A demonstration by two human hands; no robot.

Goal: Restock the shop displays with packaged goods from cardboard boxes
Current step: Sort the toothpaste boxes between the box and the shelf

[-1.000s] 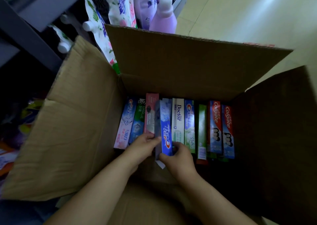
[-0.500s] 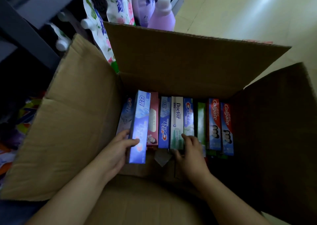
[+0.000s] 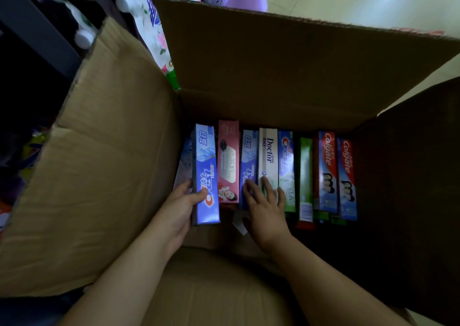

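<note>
While both arms reach into the open carton (image 3: pixel 104 176), the left hand (image 3: pixel 183 206) grips a blue Crest box (image 3: pixel 206 176), thumb across its front and fingers curled behind its left edge; the box sits raised at the left end of the row. The right hand (image 3: pixel 265 206) lies flat with fingers spread over the lower ends of a second blue box (image 3: pixel 249 156) and the white Doctor box (image 3: pixel 268 154), pressing rather than gripping. A pink box (image 3: pixel 228 161) stands between the hands. Further right stand a green box (image 3: pixel 305 176) and 2 Colgate boxes (image 3: pixel 328 171), side by side. Beyond the far flap, refill pouches (image 3: pixel 151 27) hang by a dark shelf (image 3: pixel 37 22).
</note>
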